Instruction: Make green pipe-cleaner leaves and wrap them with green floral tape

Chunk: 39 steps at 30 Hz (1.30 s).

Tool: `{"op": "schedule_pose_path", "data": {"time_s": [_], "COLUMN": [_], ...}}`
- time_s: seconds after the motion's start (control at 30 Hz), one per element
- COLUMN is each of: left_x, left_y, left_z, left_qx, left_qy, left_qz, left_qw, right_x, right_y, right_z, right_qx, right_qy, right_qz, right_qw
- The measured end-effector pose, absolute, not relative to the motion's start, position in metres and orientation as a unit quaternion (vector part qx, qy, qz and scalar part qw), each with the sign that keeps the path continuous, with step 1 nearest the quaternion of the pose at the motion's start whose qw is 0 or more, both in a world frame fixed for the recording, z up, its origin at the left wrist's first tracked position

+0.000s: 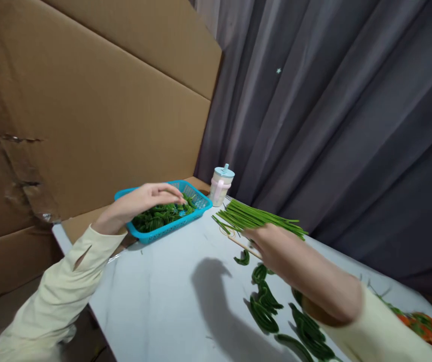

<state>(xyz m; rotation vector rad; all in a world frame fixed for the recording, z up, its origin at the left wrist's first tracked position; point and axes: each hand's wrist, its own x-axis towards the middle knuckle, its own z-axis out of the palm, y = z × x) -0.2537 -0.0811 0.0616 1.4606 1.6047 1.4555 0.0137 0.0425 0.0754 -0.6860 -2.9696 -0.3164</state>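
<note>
My left hand [150, 197] hovers over a blue plastic basket [171, 231], fingers stretched out, with nothing seen in it. Dark leafy greens [159, 216] lie inside the basket, partly hidden by that hand. My right hand [264, 239] is low over the table, beside a bundle of long thin green stems [253, 215]. Its fingers are blurred and mostly turned away, so I cannot see whether they hold anything. A thin wooden stick [243, 246] lies just below it. Several dark green curved pieces [264, 296] are spread under and in front of the right forearm.
A white marbled table [159, 296] carries everything. Behind the basket stands a large cardboard panel [118, 110]. A lidded cup [221, 186] stands at the back, before a grey curtain [314, 115]. Orange-red pieces with green stems [423, 324] lie at the right.
</note>
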Motion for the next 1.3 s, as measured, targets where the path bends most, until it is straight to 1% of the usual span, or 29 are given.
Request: {"op": "schedule_pose_path", "data": {"time_s": [0.07, 0.1, 0.13, 0.2, 0.27, 0.37, 0.4, 0.47, 0.53, 0.6, 0.83, 1.03, 1.1, 1.13, 1.23, 1.3], "left_x": [-0.268, -0.274, -0.279, -0.284, -0.284, -0.281, -0.280, -0.282, -0.285, -0.289, -0.299, -0.304, -0.305, -0.306, -0.306, -0.306], "left_y": [-0.079, -0.077, -0.075, -0.071, -0.067, -0.061, -0.060, -0.058, -0.057, -0.056, -0.059, -0.061, -0.062, -0.062, -0.061, -0.060], "left_z": [0.058, 0.055, 0.053, 0.048, 0.044, 0.039, 0.037, 0.032, 0.028, 0.027, 0.030, 0.029, 0.029, 0.030, 0.030, 0.029], "left_qx": [0.465, 0.431, 0.404, 0.372, 0.364, 0.382, 0.391, 0.405, 0.412, 0.410, 0.393, 0.377, 0.369, 0.366, 0.366, 0.376], "left_qy": [0.626, 0.622, 0.609, 0.581, 0.577, 0.604, 0.617, 0.643, 0.658, 0.662, 0.635, 0.634, 0.639, 0.643, 0.649, 0.651], "left_qz": [0.610, 0.646, 0.677, 0.721, 0.731, 0.691, 0.667, 0.621, 0.595, 0.590, 0.631, 0.639, 0.640, 0.640, 0.636, 0.630], "left_qw": [0.139, 0.104, 0.085, 0.060, 0.013, -0.109, -0.146, -0.195, -0.209, -0.210, -0.212, -0.219, -0.213, -0.210, -0.202, -0.197], "right_x": [0.031, 0.032, 0.028, 0.003, -0.038, -0.111, -0.133, -0.170, -0.194, -0.204, -0.202, -0.209, -0.207, -0.205, -0.195, -0.189], "right_y": [0.052, 0.054, 0.053, 0.047, 0.035, 0.019, 0.016, 0.010, 0.005, 0.001, 0.009, 0.036, 0.048, 0.054, 0.070, 0.077], "right_z": [0.080, 0.082, 0.086, 0.092, 0.096, 0.090, 0.085, 0.071, 0.056, 0.044, 0.034, 0.037, 0.041, 0.043, 0.051, 0.055], "right_qx": [-0.243, -0.251, -0.262, -0.256, -0.216, -0.149, -0.139, -0.140, -0.157, -0.179, -0.179, -0.165, -0.173, -0.179, -0.211, -0.206], "right_qy": [-0.963, -0.959, -0.952, -0.950, -0.967, -0.986, -0.988, -0.989, -0.985, -0.979, -0.978, -0.960, -0.941, -0.921, -0.778, -0.698], "right_qz": [-0.118, -0.126, -0.140, -0.154, -0.134, -0.047, -0.023, 0.021, 0.054, 0.067, 0.106, 0.227, 0.292, 0.345, 0.591, 0.683], "right_qw": [0.002, -0.025, -0.071, -0.088, -0.022, 0.059, 0.067, 0.036, -0.039, -0.067, -0.016, 0.004, 0.001, -0.003, -0.031, -0.056]}}
